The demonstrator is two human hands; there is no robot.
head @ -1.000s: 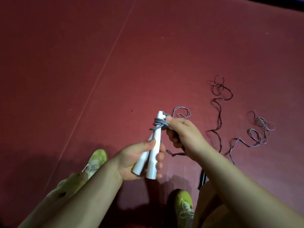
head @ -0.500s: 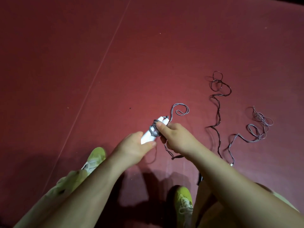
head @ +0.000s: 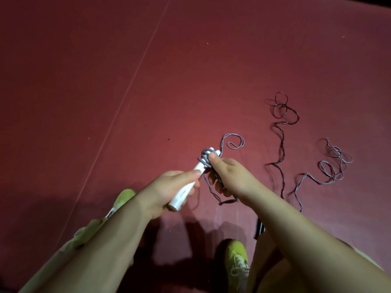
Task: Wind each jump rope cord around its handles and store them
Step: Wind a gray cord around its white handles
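Left hand (head: 169,191) wrapped around lower end of white handles (head: 187,187), tilted up and away. Right hand (head: 230,178) just beside the handles' top, thumb pressing grey cord (head: 204,159) coils onto them, fingers curled around the cord's slack. Loose grey loop (head: 233,140) on red floor (head: 190,70) just beyond the handles. Dark cord (head: 282,132) and second grey cord (head: 330,166) well right of the handles. Green shoes (head: 238,261) below.

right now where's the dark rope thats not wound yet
In the head view the dark rope lies loose on the red floor, right of the right hand, between it and the grey cord pile.
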